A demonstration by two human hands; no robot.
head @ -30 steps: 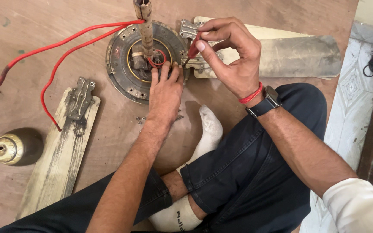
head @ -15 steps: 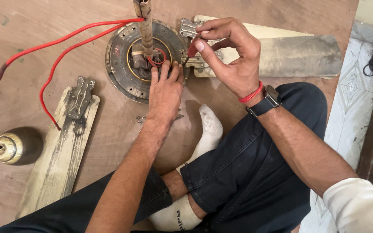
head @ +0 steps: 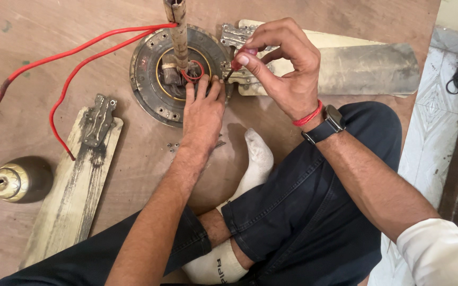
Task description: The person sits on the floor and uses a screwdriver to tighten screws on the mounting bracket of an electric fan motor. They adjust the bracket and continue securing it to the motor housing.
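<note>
The left hand (head: 202,108) presses flat, fingers together, on the fan motor (head: 178,74). Just right of it, the right hand (head: 282,69) pinches a red-handled screwdriver (head: 237,64) at the motor's rim.

Screwdriver (head: 230,74) tip hidden (by fingers).
</note>
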